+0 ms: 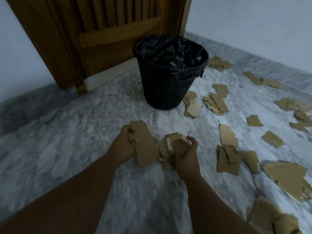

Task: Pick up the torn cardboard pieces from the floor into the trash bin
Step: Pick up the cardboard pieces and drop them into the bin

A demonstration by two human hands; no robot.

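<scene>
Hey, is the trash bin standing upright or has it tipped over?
Upright: the bin stands on its base on the floor, mouth facing up, with a black bag lining it.

Person seen as two arms only. Left hand (124, 146) and right hand (184, 154) are bare. Left forearm (76, 191) and right forearm (219, 203) are bare along their whole visible length. Dim light blurs finer detail.

Backdrop: door (101, 39) and walls (253, 22)
I see brown slatted wood on the door, pale walls, and marble skirting (270, 64) under the right one.
</scene>
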